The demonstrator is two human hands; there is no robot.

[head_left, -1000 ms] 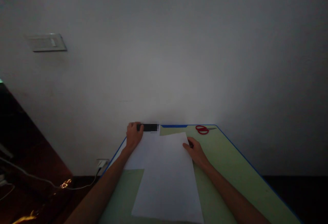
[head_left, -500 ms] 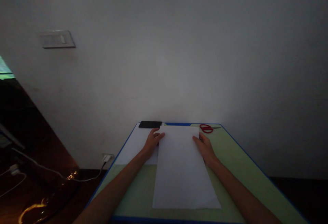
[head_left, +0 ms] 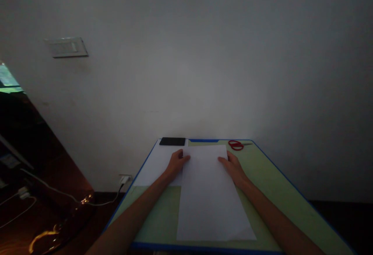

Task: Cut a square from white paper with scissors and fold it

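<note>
A white sheet of paper (head_left: 211, 196) lies lengthwise over the middle of the green table (head_left: 271, 192), its near edge close to the table's front. My left hand (head_left: 176, 161) pinches its far left edge, thumb on top and fingers at the side or beneath. At the far right edge, my right hand (head_left: 233, 165) grips it the same way, thumb above. Whether it is one sheet or a few together, I cannot tell. Behind my right hand rest red-handled scissors (head_left: 236, 145), blades pointing right.
Another white sheet (head_left: 151, 171) lies at the table's back left, partly under my left arm. A flat black object (head_left: 172, 141), perhaps a phone, sits on its far edge. The wall (head_left: 186, 72) stands right behind the table. A plug and cable (head_left: 124, 180) are at left.
Both hands have drawn the paper slightly toward me, so its far edge sits a little nearer and more blue rim shows behind it. The view has shifted slightly.
</note>
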